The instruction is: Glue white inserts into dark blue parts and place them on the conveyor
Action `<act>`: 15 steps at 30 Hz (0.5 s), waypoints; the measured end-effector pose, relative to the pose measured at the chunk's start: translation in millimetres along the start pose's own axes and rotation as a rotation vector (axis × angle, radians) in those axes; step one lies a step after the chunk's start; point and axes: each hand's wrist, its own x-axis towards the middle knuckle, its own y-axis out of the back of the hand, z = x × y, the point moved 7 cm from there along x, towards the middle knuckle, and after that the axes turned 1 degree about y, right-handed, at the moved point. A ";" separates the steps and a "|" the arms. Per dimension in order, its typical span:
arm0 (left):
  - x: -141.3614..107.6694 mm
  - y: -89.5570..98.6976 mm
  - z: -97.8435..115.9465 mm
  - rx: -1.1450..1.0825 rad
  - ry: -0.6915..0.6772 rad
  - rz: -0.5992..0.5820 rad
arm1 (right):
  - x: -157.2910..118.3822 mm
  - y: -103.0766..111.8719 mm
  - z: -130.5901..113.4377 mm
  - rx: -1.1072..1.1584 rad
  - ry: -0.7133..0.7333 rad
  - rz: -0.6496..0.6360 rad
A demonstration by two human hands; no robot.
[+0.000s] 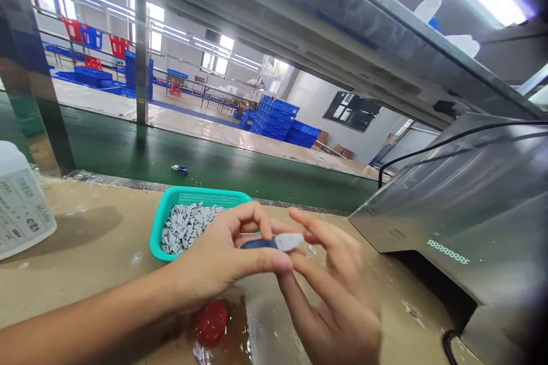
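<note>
The left hand [216,256] pinches a blue-and-white plastic part [274,243], lying sideways, its white end just beside the half-open, empty-looking right hand [338,296].

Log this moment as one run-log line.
left hand holds blue-and-white part | right hand at its white end | teal basket of gray pieces

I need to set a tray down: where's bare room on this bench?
Bare bench lies between the bottle and the teal basket; a narrower strip runs between the right hand and the steel housing. It's crowded around the basket, the left hand and the red cap.
</note>
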 end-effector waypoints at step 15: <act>111.1 231.8 32.4 1.767 0.218 0.261 | -18.4 -152.0 78.2 0.041 -0.218 -0.905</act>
